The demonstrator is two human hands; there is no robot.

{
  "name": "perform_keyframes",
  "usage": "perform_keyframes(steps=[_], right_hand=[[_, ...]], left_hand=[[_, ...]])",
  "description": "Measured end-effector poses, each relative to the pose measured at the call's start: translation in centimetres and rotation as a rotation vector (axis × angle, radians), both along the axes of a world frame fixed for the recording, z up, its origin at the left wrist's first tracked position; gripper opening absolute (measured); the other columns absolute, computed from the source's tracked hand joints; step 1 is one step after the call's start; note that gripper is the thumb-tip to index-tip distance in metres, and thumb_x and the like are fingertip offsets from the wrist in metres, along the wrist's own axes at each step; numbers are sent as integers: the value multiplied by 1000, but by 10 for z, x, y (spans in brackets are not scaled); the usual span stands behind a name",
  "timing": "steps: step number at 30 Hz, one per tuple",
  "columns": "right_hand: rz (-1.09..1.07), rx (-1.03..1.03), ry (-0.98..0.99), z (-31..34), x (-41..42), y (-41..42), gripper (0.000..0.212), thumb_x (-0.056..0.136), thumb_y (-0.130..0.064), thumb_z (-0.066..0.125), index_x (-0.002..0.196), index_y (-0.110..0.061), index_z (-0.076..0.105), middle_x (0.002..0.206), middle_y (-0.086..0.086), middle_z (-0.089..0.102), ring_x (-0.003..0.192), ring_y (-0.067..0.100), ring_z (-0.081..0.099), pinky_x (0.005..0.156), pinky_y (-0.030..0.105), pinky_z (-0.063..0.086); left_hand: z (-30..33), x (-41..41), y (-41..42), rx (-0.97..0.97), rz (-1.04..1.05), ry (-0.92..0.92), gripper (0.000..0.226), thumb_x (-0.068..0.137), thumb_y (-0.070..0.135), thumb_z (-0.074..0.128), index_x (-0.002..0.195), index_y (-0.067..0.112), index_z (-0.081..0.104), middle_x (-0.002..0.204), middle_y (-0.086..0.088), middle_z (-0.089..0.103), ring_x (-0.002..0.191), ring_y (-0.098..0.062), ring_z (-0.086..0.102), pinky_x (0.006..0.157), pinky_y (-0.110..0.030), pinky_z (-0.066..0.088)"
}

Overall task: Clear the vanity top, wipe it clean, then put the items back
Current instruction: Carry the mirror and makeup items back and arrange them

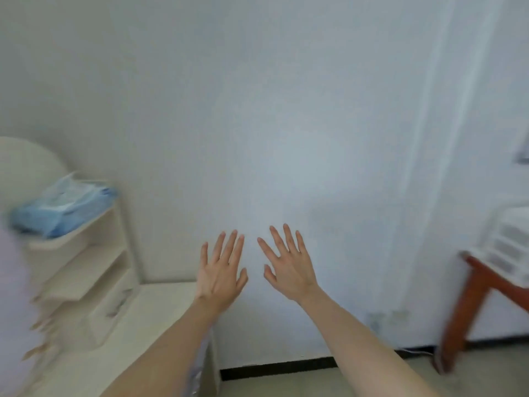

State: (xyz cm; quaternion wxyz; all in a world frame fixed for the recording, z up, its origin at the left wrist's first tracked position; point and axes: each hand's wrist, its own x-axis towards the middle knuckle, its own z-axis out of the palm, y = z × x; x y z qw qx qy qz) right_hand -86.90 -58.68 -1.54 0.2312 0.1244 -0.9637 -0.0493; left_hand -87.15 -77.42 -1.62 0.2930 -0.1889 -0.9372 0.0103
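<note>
Both hands, left (220, 275) and right (289, 267), are raised flat with fingers spread, grip released. At left, the smooth cream counter (160, 305) carries a shelf holding a soft blue tissue pack (63, 207).

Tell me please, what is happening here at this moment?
A person holds both hands out in front of a white wall, fingers spread, holding nothing. The left hand and the right hand are side by side and apart. At the left stands the cream vanity, with a blue pack of tissues on its top shelf. The picture is blurred, so the head seems to be turning. No wiping is under way.
</note>
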Motion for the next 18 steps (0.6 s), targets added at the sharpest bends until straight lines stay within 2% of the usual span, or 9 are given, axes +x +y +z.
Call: perform_keyframes(steps=[5, 11, 15, 18], right_hand=[[-304, 22, 73, 25, 69, 151, 59, 86, -44, 29, 140, -25, 43, 147, 13, 38, 135, 40, 32, 107, 57, 30], [-619, 91, 69, 40, 175, 317, 60, 83, -43, 32, 139, -25, 43, 146, 13, 40, 135, 39, 34, 107, 54, 20], [-782, 90, 39, 37, 248, 406, 58, 82, -41, 33, 135, -25, 50, 144, 14, 43, 133, 39, 36, 106, 58, 30], [-895, 75, 25, 31, 296, 457, 59, 82, -41, 30, 134, -24, 51, 142, 15, 46, 131, 40, 39, 104, 59, 33]], left_hand=[[15, 17, 160, -21, -291, 27, 64, 86, 44, 27, 142, 12, 27, 145, -10, 40, 132, -31, 38, 107, -51, 15], [19, 77, 347, 39, -597, 30, 64, 86, 43, 28, 142, 12, 27, 144, -12, 41, 133, -29, 27, 105, -51, 18], [14, 128, 454, 73, -776, -9, 64, 85, 41, 32, 141, 11, 34, 143, -12, 43, 132, -30, 31, 105, -51, 19], [9, 161, 519, 57, -884, -56, 63, 84, 40, 33, 138, 8, 39, 139, -14, 48, 128, -33, 43, 104, -54, 28]])
